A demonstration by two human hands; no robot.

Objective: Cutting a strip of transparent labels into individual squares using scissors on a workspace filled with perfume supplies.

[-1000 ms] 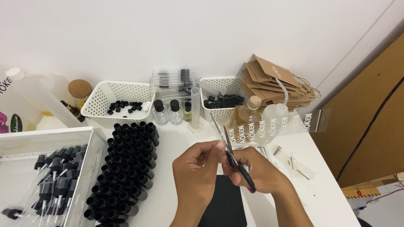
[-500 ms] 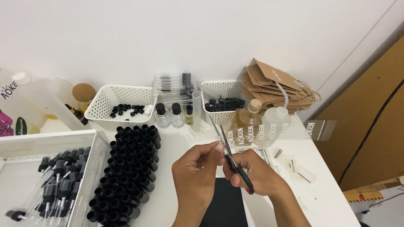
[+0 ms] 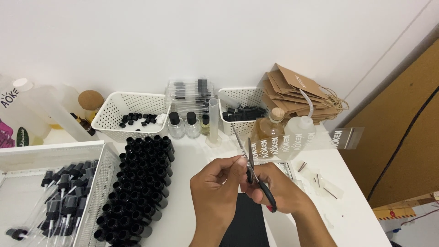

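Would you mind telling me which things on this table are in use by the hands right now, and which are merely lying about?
In use:
- scissors, gripped by the right hand, blades open and pointing up
- left hand, fingers pinching something small at the blades, too small to tell

Lying about:
- block of black-capped bottles
- white basket of black caps
- brown paper bags
- tray of droppers

You have two white mesh baskets [image 3: 114, 114] at the back, three small black-capped bottles [image 3: 191, 126] between them, one pair of scissors [image 3: 256, 176], and one stack of brown paper bags [image 3: 297, 93].
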